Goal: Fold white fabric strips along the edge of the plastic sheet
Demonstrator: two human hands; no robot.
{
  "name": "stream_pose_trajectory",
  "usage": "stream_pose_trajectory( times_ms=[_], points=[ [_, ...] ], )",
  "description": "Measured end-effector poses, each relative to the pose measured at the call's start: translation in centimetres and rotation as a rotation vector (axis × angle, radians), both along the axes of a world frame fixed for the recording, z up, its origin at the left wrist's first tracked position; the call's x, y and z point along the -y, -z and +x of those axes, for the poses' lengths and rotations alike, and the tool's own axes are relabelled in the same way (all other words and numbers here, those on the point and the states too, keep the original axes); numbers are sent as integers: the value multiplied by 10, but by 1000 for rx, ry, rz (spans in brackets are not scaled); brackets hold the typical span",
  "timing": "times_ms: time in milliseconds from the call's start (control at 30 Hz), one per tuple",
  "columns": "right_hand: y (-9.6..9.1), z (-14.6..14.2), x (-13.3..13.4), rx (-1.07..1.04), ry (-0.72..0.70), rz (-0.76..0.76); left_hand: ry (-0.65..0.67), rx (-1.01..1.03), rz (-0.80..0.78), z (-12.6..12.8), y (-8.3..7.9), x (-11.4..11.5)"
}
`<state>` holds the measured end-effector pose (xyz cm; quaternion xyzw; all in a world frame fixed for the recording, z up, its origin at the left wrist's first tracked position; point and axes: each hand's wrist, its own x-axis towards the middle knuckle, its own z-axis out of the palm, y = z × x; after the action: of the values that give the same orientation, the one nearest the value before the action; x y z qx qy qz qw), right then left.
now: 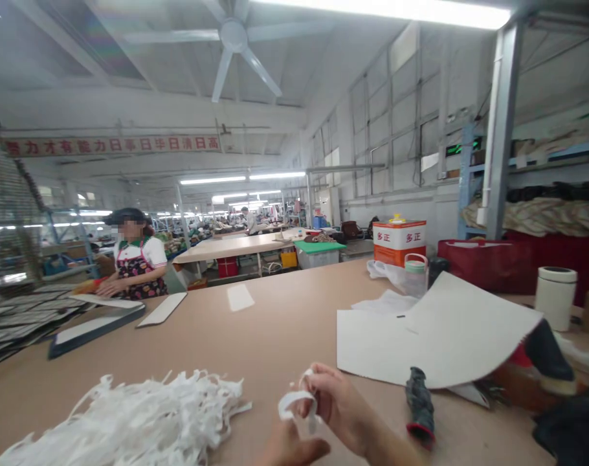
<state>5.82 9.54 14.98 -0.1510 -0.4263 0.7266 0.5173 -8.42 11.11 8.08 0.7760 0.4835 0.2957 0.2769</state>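
Note:
Low in the head view, both my hands are together over the tan table. My right hand is closed, with thumb and fingers pinching a thin white strip. The strip curls in a loop between the hands. My left hand is closed around the strip's lower part, and the bottom edge cuts this hand off. To the left lies a loose heap of similar white strips. A dark crumpled sleeve-like cloth with a red hem lies to the right of my right hand.
Large white sheets cover the table's right part. Behind them stand a clear jar and an orange-white box; a white canister is further right. Across the table at left, a co-worker stands near flat white panels.

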Motion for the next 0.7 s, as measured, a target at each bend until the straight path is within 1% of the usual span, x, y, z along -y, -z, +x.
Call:
stream_pose_trajectory(
  times_ms=[33,67,133,167,233,267,333,367,433,500,567,600,633,667,700],
  points=[
    [-7,-1,2,-30,-28,4,61,88,-95,7,4,0],
    [-12,3,2,-53,-35,6,86,160,-192,10,8,-2],
    [-16,21,-6,-90,7,-13,63,280,-326,7,15,-5],
    [-15,35,-13,-111,58,-34,16,330,-351,0,16,-8],
    [-5,66,-30,-189,187,-139,-99,375,-303,-19,11,-14],
    [1,82,-38,-253,280,-193,-168,334,-233,-31,6,-17],
    [14,110,-52,-315,420,-269,-296,138,-63,-55,-7,-23],
    [19,121,-56,-325,482,-279,-355,23,10,-67,-14,-26],
    [23,132,-60,-287,575,-228,-447,-120,76,-83,-26,-30],
    [21,128,-57,-118,627,-107,-508,-175,83,-88,-34,-31],
    [16,111,-49,183,637,24,-514,-254,133,-78,-39,-26],
    [14,100,-43,348,615,86,-473,-270,153,-69,-39,-21],
    [13,88,-37,494,573,144,-391,-251,139,-57,-39,-16],
    [12,75,-29,590,513,194,-280,-191,80,-44,-37,-9],
    [11,63,-21,652,416,232,-151,-72,-31,-31,-34,-1]
  ],
)
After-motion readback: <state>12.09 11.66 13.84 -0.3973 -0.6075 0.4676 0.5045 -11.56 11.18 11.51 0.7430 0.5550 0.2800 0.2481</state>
